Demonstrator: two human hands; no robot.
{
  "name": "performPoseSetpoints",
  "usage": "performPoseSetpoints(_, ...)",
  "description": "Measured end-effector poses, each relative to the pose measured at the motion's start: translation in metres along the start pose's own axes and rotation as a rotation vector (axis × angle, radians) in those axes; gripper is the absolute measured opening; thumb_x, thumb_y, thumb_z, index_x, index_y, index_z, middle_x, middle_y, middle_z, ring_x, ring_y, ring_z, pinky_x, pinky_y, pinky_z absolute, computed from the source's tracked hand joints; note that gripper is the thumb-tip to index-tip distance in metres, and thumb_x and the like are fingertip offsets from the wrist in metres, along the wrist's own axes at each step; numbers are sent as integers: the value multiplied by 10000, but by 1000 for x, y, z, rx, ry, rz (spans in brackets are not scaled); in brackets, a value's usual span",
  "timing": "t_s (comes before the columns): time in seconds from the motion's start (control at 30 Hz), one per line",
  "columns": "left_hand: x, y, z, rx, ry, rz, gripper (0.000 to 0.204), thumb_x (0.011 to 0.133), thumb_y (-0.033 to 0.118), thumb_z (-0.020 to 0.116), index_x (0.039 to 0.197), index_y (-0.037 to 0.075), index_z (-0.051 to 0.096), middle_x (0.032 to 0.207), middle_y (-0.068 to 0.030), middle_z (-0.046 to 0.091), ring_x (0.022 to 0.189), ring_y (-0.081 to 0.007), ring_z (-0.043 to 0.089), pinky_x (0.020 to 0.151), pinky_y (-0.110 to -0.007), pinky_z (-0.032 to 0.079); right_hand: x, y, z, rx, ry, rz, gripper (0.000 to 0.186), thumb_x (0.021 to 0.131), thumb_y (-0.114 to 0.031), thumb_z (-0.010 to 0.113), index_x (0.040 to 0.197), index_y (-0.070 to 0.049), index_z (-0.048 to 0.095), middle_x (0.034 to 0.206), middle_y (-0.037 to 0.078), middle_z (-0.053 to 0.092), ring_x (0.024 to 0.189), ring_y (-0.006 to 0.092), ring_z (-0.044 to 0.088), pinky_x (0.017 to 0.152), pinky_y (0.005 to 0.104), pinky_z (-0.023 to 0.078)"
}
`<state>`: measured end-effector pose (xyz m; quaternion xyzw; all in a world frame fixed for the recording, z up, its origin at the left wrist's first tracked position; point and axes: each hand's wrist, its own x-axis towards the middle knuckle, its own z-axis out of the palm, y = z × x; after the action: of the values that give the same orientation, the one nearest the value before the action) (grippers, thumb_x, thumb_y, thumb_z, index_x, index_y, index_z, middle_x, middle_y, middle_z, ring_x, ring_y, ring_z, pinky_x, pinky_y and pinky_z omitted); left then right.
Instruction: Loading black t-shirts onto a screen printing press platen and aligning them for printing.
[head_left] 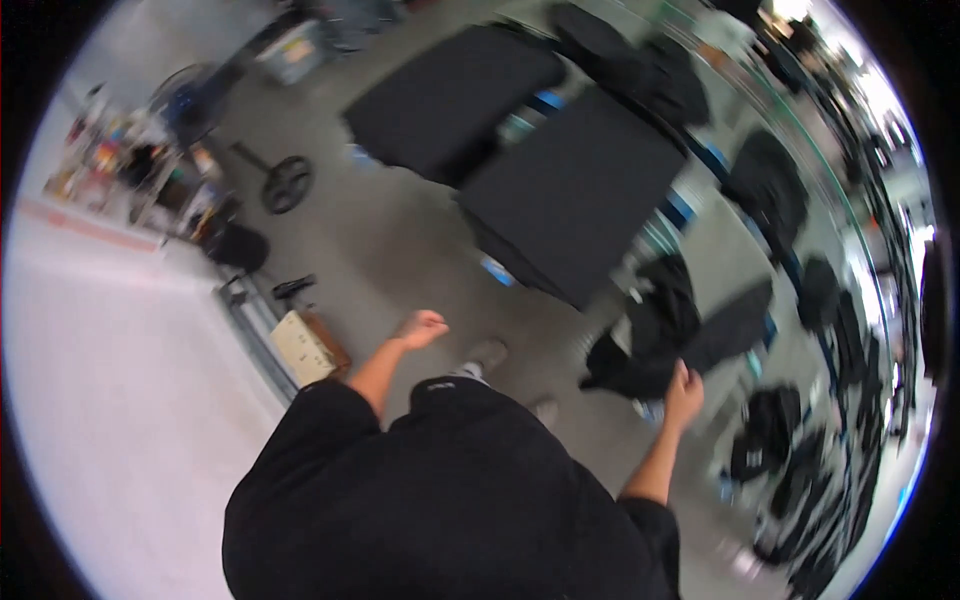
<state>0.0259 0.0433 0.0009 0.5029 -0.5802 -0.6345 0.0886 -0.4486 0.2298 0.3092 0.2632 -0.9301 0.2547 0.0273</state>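
Through the head camera I count two bare hands. My left hand (422,328) is out over the smooth grey floor (375,235), fingers curled in a loose fist, and I see nothing in it. My right hand (685,398) has its fingertips up against the lower edge of one crumpled black cloth (735,325); with the blur, I cannot tell whether they pinch it or only overlap it. That cloth is right of centre, soft and matt, bunched at its left end and stretched into a flatter tongue at its right.

Two more black cloths are spread above it, both broad and roughly rectangular: the farther cloth (450,95) and the nearer cloth (580,190), whose edge droops toward the floor. Several dark bundles hang or lie along the right, too smeared to count.

On the left I count one spoked black wheel (288,184), one beige box (303,346) with flat sides, and one smooth white table (120,390).
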Motion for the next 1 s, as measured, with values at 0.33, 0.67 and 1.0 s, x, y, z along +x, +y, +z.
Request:
performPoseSetpoints(0.33,-160,-99,-36,546,-90,-213,425,902,371,726,1224,96,687,1152,-107,727,1054,-255,697,951,-377,529,-140,34,214,29,-397,57,413,851,-449,687,833,-37,703,893,221,718,894,419,691,784,502,546)
performPoseSetpoints(0.67,-195,-34,10,459,-59,-80,469,926,311,714,1292,28,635,1227,-152,698,1072,-252,697,954,-370,534,-125,69,221,65,-370,358,479,838,-471,713,801,6,713,847,186,741,855,361,725,800,454,555)
performPoseSetpoints(1.0,-158,4,22,-139,-63,36,430,999,364,638,1278,38,646,1155,-71,692,1005,-159,666,907,-325,540,-191,-60,89,896,-763,-317,394,926,-293,721,694,-5,584,588,20,512,605,69,478,539,341,433)
